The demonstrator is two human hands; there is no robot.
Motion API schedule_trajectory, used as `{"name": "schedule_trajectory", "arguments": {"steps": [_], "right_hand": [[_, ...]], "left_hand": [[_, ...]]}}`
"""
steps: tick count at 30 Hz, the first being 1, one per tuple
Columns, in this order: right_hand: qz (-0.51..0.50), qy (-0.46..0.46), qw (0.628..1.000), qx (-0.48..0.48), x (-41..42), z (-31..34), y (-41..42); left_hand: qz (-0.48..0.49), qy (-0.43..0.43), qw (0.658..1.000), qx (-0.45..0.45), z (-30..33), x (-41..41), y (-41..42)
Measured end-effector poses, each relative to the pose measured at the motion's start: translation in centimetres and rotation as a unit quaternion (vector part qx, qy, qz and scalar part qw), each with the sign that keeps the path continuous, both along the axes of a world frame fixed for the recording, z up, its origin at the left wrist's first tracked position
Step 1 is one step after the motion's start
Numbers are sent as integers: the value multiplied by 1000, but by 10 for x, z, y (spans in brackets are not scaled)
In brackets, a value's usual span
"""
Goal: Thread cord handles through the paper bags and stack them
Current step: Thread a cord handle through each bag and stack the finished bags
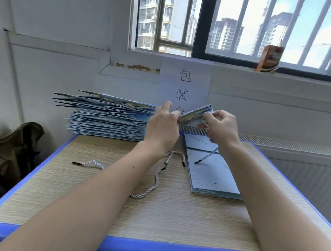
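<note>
Loose cords (146,190) lie on the tabletop (81,186) before the bag stack (107,116). Right of the stack, left hand (164,128) grips a raised bag (197,115); right hand's (222,127) fingers pinch its cord (208,156).

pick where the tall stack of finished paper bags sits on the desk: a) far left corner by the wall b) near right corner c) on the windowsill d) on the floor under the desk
A: the tall stack of finished paper bags rests at the far left of the desk, against the wall, beyond the left hand; a lower pile of flat bags lies at the right.
</note>
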State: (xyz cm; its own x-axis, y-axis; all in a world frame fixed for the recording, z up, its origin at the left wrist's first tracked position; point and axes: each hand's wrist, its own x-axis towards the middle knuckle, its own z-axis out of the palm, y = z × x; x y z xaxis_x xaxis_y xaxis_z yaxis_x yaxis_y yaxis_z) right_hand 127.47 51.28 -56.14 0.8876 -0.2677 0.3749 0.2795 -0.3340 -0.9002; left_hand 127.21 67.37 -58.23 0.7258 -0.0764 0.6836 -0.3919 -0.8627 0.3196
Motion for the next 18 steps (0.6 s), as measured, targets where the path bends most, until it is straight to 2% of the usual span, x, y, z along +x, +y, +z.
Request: {"name": "schedule_trajectory", "arguments": {"steps": [5, 18], "right_hand": [[-9, -34, 999, 13, -2, 1, 0], [25, -87, 994, 54, -10, 7, 1]], "left_hand": [[-73, -3, 997, -19, -4, 1, -4], [-87, -52, 993, -66, -7, 6, -2]]}}
